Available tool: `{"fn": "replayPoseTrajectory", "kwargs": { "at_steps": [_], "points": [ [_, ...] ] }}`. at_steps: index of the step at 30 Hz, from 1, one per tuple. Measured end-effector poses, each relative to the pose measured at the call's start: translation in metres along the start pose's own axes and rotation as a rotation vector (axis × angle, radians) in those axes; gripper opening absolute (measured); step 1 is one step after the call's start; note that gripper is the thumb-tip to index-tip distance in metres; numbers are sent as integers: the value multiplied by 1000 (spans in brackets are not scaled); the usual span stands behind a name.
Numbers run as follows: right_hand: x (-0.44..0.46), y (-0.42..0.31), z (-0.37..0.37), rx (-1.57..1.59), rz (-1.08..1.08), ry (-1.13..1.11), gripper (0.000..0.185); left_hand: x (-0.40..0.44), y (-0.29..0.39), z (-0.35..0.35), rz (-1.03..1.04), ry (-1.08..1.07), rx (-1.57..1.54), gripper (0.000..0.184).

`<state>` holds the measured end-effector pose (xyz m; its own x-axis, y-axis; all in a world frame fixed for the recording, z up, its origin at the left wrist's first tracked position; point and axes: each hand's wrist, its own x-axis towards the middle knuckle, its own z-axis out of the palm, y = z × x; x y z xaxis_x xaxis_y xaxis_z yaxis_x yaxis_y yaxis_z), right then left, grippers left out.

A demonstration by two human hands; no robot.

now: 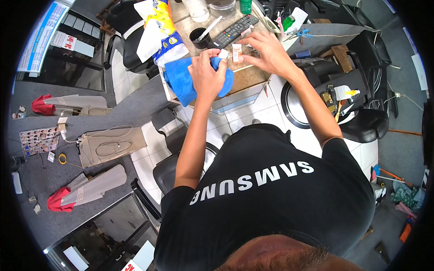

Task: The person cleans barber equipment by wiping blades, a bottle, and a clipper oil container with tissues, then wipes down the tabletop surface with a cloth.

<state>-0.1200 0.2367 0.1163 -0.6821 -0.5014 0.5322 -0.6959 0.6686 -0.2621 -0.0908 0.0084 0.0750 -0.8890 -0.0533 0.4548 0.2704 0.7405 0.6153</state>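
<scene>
My left hand (pixel 208 74) is closed, its thumb and fingers pinching a small white piece (pixel 223 53) whose kind I cannot make out. A crumpled blue cloth (pixel 181 81) lies under and around this hand at the table's near edge. To its right, my right hand (pixel 270 52) has thumb and forefinger curved around a small white and orange packet (pixel 237 53), at its two ends. Just beyond the hands lies a black remote control (pixel 233 31). A black cup (pixel 199 39) with a white-handled tool (pixel 210 27) in it stands beside the remote.
A yellow and blue tissue pack (pixel 163 34) lies at the table's left. At the back stand a white bottle (pixel 196 10), a clear jar (pixel 222 8) and a green container (pixel 245 6). Black chairs (pixel 364 126) flank the table (pixel 246 83), and a cable runs off right.
</scene>
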Motion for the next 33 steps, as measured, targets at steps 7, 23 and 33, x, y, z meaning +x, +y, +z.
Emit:
{"fn": "replayPoseTrajectory", "kwargs": {
  "at_steps": [7, 23, 33],
  "points": [
    [-3, -9, 17, -12, 6, -46, 42, 0, 2, -2, -43, 6, -63, 28],
    [8, -10, 26, 209, 17, 87, 34, 9, -22, 8, -151, 152, -542, 22],
    [-22, 15, -5, 25, 244, 74, 31, 9, -11, 0, -198, 130, -747, 21]
  ]
}}
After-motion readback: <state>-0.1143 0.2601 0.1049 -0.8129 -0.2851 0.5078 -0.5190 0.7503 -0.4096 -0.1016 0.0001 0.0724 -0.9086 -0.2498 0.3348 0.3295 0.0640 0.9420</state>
